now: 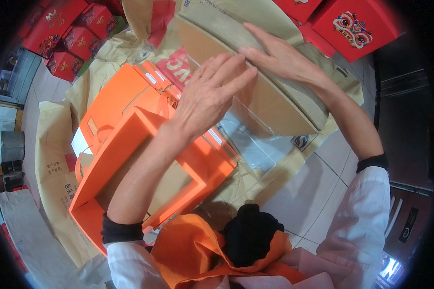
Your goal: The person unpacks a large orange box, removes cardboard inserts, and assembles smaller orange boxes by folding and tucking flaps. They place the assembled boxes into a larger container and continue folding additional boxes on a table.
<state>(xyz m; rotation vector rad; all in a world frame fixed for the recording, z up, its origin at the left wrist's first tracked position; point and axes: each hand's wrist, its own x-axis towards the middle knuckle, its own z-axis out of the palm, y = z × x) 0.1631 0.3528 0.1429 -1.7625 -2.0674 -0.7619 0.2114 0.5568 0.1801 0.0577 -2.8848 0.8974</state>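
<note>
A brown cardboard panel [275,108] stands tilted on kraft paper sheets, with a greyish-tan padded-looking piece [294,94] along its outer side. My left hand [212,89] reaches across the panel's inner face near the upper edge, fingers stretched out. On the panel's top edge and the greyish piece rests my right hand [282,58], its fingers extended and thumb apart. Beneath my left forearm sits an open orange box [130,159] with a tan inside. More orange folded box pieces [111,106] lie behind it. Clear plastic wrap [255,144] spreads under the panel.
Red gift boxes with printed designs [354,29] stand at the far right, and several more red boxes [82,43] at the far left. Printed kraft paper [53,159] covers the tiled floor [318,178]. A dark cabinet [405,96] borders the right side. An orange cloth [183,245] is close to me.
</note>
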